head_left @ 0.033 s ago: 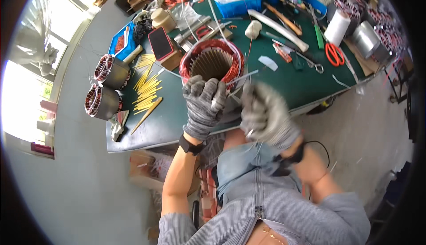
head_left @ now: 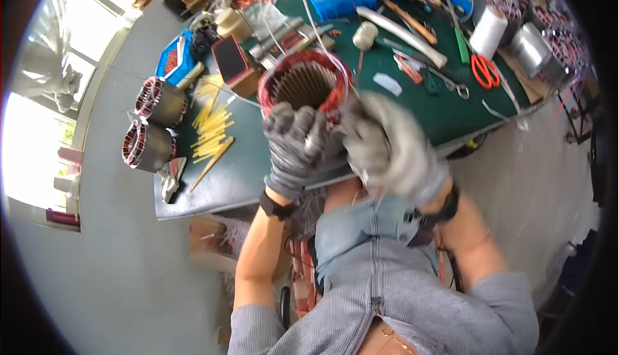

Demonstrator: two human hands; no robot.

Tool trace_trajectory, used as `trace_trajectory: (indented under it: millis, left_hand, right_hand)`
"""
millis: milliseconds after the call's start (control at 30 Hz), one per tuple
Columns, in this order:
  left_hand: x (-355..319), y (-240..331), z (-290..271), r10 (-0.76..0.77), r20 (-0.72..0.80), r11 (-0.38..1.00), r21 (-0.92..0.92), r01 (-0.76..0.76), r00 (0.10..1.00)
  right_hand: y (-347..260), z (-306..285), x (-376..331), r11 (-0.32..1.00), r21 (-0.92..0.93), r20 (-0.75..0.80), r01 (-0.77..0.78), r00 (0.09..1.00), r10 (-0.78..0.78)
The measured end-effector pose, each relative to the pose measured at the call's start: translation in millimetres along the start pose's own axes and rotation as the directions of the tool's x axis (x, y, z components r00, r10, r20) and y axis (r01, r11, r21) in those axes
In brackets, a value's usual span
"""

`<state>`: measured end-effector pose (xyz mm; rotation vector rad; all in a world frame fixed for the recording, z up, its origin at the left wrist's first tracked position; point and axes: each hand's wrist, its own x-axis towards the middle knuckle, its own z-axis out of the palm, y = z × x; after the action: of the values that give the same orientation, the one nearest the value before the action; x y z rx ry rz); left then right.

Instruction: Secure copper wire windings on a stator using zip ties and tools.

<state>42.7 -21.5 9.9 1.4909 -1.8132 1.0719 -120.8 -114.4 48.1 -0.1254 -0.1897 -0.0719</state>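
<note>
Looking down from the head view, I am seeing the person working at the near rim of a hollow metal cylinder wound with red wire and lined with upright slots (head_left: pixel 308 88), which is standing close to the front edge of a dark green tabletop (head_left: pixel 463 113). The left hand, in a grey knitted glove (head_left: pixel 293 139), is curling its fingers over that near rim and seems to be gripping it steady. The right hand, in a matching pale grey glove (head_left: pixel 393 149), is bunching its fingers just beside the winding, but it is blurring, and I cannot tell what, if anything, it is pinching. To my judgement the step in hand is handling the wire ends or ties at the rim, and the next move is calling for a firm left hold and careful right fingertips. Across the surface, thin yellow strips (head_left: pixel 211 123) are lying in a loose heap, two smaller silver cylinders with wire-wound ends (head_left: pixel 161 102) (head_left: pixel 149 144) are sitting at the left edge, and orange-handled scissors (head_left: pixel 484 72) are resting near a white spool of thread (head_left: pixel 489 32). Beyond, a bright window (head_left: pixel 35 142) is lighting the grey floor (head_left: pixel 129 278).
</note>
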Motion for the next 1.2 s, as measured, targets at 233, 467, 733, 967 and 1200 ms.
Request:
trace_trajectory:
  millis: [233, 467, 733, 967, 1200]
  left_hand:
    - [2.6, -6.2, -9.9, 0.006, 0.017, 0.994, -0.106, -0.005, 1.000]
    - [0.0, -9.9, -20.4, -0.100, 0.014, 0.965, -0.241, 0.100, 0.995]
    - [0.5, -8.8, -26.1, -0.202, 0.061, 0.922, -0.324, 0.211, 0.977]
    - [13.9, 14.8, -22.1, -0.369, 0.042, 0.886, -0.288, 0.365, 0.929]
    - [9.3, 17.6, -13.5, -0.387, -0.038, 0.902, -0.224, 0.370, 0.921]
  right_hand:
    - [0.6, -50.9, -20.8, 0.652, -0.756, -0.128, 0.061, 0.963, -0.238]
    - [-39.9, -8.4, -47.3, 0.166, -0.966, -0.225, -0.198, 0.959, -0.170]
    - [-27.2, -60.1, -80.6, -0.609, -0.747, 0.276, -0.265, 0.711, -0.647]
    - [-21.2, -30.0, 2.3, -0.537, -0.843, 0.392, 0.026, 0.713, -0.582]
    - [-35.1, -16.7, 22.6, -0.578, -0.816, 0.350, -0.021, 0.777, -0.523]
